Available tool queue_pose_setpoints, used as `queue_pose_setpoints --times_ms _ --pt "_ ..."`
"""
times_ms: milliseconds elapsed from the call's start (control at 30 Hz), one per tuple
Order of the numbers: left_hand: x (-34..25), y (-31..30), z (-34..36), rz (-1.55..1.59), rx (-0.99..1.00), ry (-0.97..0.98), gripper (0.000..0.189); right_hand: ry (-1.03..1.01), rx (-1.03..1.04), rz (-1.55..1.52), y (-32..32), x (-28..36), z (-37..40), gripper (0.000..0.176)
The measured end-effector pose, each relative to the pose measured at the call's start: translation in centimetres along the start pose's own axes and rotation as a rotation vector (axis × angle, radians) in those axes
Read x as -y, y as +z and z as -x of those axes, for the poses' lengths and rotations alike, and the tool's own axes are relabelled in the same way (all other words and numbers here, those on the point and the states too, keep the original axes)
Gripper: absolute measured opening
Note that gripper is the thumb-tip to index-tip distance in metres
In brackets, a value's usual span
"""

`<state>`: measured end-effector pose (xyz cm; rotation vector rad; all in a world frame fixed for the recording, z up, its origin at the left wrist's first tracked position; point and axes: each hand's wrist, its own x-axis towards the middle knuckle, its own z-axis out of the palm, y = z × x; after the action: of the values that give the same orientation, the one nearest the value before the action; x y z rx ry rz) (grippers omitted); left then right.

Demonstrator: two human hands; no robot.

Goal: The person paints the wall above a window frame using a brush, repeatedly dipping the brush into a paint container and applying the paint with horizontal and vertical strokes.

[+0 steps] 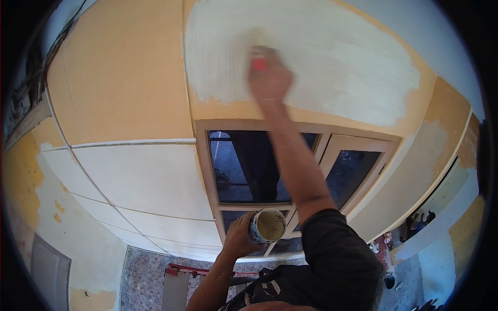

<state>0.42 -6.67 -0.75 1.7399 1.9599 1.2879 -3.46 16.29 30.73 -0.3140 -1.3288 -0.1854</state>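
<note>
My right hand (271, 80) is raised against the upper wall, closed around a paintbrush (259, 63) with a red part showing. Motion blurs the hand and the brush, and the bristles are only a smear. Around it a broad patch of pale paint (332, 57) covers the orange wall panel (124, 72). Lower down, my left hand (238, 236) grips a paint can (253, 228) from its left side. The can's open top faces me and shows cream-coloured paint inside, with splashes on its outer wall.
Below the painted patch is a framed window (249, 166) with dark glass. White panels (140, 179) lie to its left. Beneath me are a red-edged platform or bench (179, 269) and a patterned tile floor (140, 274). Cables (59, 39) hang at the upper left.
</note>
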Motion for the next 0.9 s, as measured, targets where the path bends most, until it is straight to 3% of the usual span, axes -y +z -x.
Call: queue_pose_setpoints --times_ms 133,233,333,400,500,600,667,733,833,900 --pt "0.0 -0.3 0.3 0.003 0.005 0.002 0.104 -0.028 0.148 -0.357 4.7 8.5 2.1 0.017" --pt "-0.2 -0.3 0.2 0.004 0.006 -0.005 0.103 -0.011 0.138 -0.445 4.3 8.6 2.3 0.012" --pt "-0.1 -0.1 0.3 0.008 0.010 -0.031 0.102 0.167 0.097 -0.293 0.8 2.0 2.0 0.011" --pt "0.2 0.1 0.2 0.013 -0.001 -0.040 0.102 0.297 0.114 -0.155 -5.1 -2.7 0.9 0.016" --pt "0.0 0.1 0.1 0.015 -0.016 -0.021 0.102 0.224 -0.096 -0.013 -10.9 -11.2 0.4 0.011" --pt "-0.5 -0.4 0.1 -0.019 0.001 -0.084 0.103 0.260 -0.185 0.139 -14.8 -13.5 -0.9 0.009" --pt "-0.2 -0.1 0.0 -0.033 0.000 -0.082 0.103 0.172 -0.285 0.355 -15.3 -13.8 -1.6 0.008" --pt "-0.2 0.0 -0.1 -0.043 0.000 -0.076 0.103 0.044 -0.190 0.252 -12.7 -12.3 -0.4 0.009" --pt "0.0 -0.3 -0.2 -0.020 0.021 -0.098 0.104 0.142 0.023 0.066 -6.0 -4.7 3.9 0.013" --pt "0.1 -0.1 -0.1 0.018 0.039 -0.126 0.105 0.000 0.081 -0.121 -0.9 0.1 7.4 0.017"
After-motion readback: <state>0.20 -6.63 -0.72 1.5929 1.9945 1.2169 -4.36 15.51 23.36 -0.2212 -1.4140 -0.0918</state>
